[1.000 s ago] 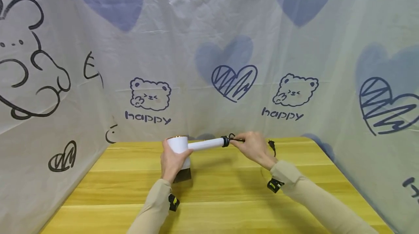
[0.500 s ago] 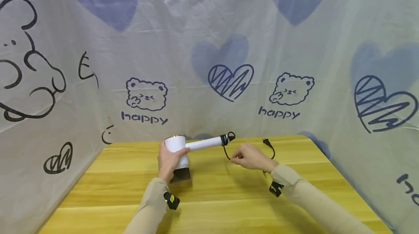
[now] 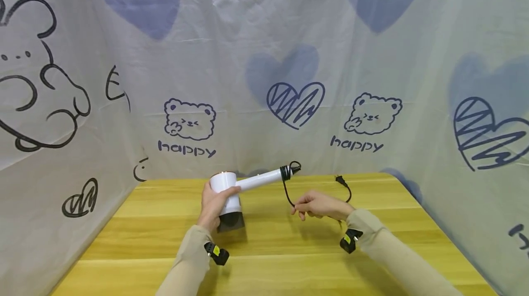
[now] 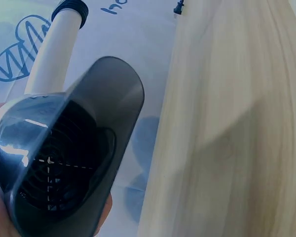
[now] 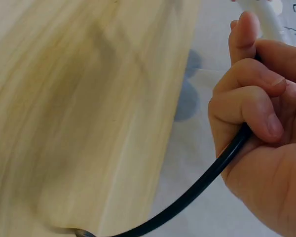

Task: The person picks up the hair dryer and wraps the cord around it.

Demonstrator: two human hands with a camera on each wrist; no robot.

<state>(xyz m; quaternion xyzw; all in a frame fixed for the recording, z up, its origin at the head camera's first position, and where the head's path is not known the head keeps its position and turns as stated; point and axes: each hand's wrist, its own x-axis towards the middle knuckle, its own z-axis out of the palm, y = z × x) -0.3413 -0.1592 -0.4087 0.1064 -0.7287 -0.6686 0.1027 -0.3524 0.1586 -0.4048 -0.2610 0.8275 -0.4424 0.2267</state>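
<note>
Left fingers are gripping one hair dryer; right fingers are grasping one cord, one plug showing beyond them.

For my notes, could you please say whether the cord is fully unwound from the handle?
No, the cord is wound around the end of the handle.

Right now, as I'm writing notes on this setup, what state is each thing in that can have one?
Hair dryer: held, handle pointing right.
Nozzle: fitted, mouth uncovered.
Cord: partly wound round the handle's end, partly unwound.
Plug: in no socket, near the table's far edge.
Left hand: gripping the hair dryer.
Right hand: fingers curled, holding the cord.
Cloth: hung up, creased.
</note>
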